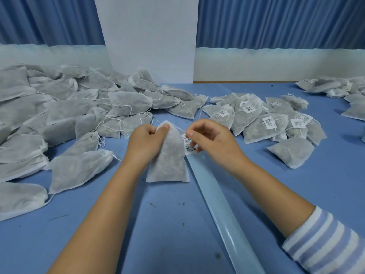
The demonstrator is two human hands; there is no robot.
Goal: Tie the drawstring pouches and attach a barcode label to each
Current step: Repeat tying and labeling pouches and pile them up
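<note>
A blue cloth-covered counter (167, 244) stretched before pleated blue curtains (276, 20); a white upright panel (148, 36) stood between them.

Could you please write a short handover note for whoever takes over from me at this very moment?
Left hand grips the neck of the pouch. Right hand pinches its drawstring, with the barcode label at its fingers.
Done: the labelled pouches lie to the right.
To do: finish tying and labelling this pouch, then work through the unlabelled pile on the left.
</note>
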